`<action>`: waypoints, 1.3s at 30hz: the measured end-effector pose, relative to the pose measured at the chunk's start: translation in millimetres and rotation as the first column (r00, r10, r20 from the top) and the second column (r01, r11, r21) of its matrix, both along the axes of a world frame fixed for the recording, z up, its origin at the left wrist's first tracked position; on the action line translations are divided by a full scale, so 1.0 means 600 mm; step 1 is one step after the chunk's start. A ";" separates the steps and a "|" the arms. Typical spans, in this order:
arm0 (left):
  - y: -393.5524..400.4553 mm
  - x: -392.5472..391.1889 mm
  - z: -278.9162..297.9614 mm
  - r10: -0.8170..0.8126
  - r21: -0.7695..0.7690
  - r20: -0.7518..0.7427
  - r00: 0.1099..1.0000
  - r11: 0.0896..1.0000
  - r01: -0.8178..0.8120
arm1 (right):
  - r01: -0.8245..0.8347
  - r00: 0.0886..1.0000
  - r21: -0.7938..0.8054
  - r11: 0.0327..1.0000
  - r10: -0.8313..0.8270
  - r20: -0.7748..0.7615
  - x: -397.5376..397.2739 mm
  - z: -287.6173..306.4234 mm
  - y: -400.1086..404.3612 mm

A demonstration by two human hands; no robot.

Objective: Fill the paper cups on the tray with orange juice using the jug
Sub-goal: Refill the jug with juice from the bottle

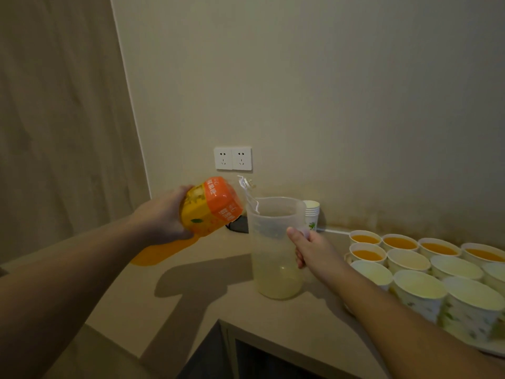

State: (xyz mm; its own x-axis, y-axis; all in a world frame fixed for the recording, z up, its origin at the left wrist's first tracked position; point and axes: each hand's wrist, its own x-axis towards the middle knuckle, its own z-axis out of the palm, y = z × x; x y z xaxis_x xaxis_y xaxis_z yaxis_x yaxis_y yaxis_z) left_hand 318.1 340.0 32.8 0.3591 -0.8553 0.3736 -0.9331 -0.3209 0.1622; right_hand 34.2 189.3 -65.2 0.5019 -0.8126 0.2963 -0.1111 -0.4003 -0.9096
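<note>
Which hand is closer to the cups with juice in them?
The right hand. It grips the jug's handle, just left of the filled cups. The left hand holds the orange juice bottle farther away, beyond the jug.

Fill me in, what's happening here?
A person is refilling the jug. The left hand tips an orange juice bottle over its rim; the right hand holds the handle. The jug looks nearly empty. On the tray, five cups hold juice; the nearer ones look unfilled.
</note>
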 end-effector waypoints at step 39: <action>0.002 -0.018 0.030 0.041 0.007 0.414 0.909 0.999 -0.049 | -0.036 0.999 0.020 0.999 0.036 0.028 0.005 -0.011 -0.028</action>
State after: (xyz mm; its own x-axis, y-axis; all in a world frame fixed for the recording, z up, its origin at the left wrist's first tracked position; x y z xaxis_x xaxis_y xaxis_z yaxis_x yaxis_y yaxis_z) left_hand 307.6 341.0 50.8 0.2140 -0.8494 0.4823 -0.8999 -0.3635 -0.2409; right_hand 37.0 172.6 -71.6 0.5227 -0.8001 0.2943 -0.0714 -0.3851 -0.9201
